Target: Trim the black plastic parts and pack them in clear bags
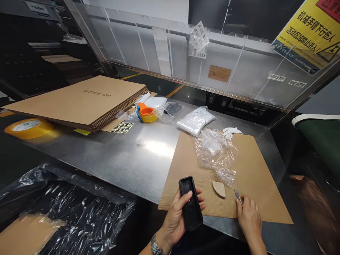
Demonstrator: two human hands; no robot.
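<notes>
A long black rectangular tray-like part [191, 214], hollow on its upper face, is gripped in my left hand [175, 216], thumb pressed inside it. My right hand [249, 216] is closed on a utility knife [238, 197], whose metal blade points up and to the left over a brown cardboard sheet [255, 166]. Between the two hands, a small fan-shaped beige piece [219, 189] lies on the cardboard. Just beyond it sits a crumpled clear plastic bag [214, 148].
On the metal table [119, 156] are stacked flat cartons [79, 102], a yellow tape roll [28, 128], an orange tape dispenser [146, 112], a label sheet [122, 127], packed white bags [196, 120] and a white glove [231, 132]. Black plastic sheeting [87, 209] lies lower left. A clear panel [180, 67] stands behind.
</notes>
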